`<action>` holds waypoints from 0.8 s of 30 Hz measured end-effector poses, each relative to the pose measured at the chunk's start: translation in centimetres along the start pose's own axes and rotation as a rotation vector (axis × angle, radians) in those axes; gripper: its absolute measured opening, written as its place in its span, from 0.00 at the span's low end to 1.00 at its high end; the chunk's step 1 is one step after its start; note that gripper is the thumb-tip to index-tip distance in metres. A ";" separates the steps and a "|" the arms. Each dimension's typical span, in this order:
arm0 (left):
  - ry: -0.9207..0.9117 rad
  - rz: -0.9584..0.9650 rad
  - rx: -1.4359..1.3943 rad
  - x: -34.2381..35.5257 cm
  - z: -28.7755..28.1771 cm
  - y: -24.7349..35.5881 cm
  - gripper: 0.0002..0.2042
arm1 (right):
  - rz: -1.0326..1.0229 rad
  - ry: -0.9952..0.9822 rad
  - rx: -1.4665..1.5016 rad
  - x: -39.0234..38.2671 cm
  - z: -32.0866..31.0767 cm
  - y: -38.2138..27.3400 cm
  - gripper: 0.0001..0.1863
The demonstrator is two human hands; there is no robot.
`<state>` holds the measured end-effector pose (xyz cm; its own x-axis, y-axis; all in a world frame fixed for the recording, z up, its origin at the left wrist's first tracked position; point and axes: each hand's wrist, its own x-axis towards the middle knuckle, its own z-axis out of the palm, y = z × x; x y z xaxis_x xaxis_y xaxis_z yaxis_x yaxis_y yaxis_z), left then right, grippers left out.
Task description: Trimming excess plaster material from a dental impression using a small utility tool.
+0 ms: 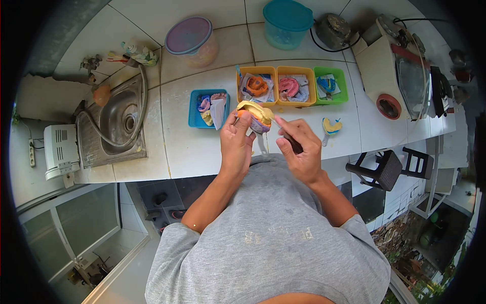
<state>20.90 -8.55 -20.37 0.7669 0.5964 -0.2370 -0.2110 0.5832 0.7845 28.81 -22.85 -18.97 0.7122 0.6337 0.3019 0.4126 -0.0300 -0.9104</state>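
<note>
Above the counter's front edge, my left hand (236,144) grips a dental impression (259,125) in purple and orange, topped with pale yellow plaster (250,107). The fingers of my right hand (305,157) are wrapped round a tool with a dark handle (293,144). Its index finger stretches toward the plaster, and the tool's working end cannot be made out clearly there. To the right on the counter lies another impression tray (331,126), blue with yellow material and a metal handle.
Behind my hands stand two yellow-orange baskets (277,101) and a green one (345,91), each holding an impression. A blue basket (191,121) sits left. Lidded tubs (190,38) line the wall. A steel sink (114,152) is left, a cream machine (377,66) right.
</note>
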 end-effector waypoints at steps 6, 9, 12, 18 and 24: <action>-0.077 -0.333 -0.059 0.2 -0.3 1.3 0.25 | -0.083 -0.363 -0.219 3.4 -3.3 0.9 0.47; -0.150 -0.408 0.045 0.3 -0.9 0.7 0.32 | -0.046 -0.521 -0.222 4.2 -3.0 1.7 0.52; -0.132 -0.458 0.001 -0.1 -1.4 -0.1 0.39 | -0.053 -0.595 -0.195 3.9 -2.3 3.1 0.49; -0.208 -0.290 0.152 -1.3 -3.3 -2.4 0.47 | 0.149 -0.493 -0.080 1.3 -0.2 3.7 0.42; -0.161 -0.128 0.482 -0.9 -3.1 -2.9 0.30 | 0.315 -0.335 -0.081 0.6 1.3 2.7 0.39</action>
<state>18.98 -9.05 -24.25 0.8596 0.4227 -0.2869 0.1642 0.3032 0.9387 29.59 -21.53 -21.59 0.5929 0.7983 -0.1058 0.2581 -0.3128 -0.9141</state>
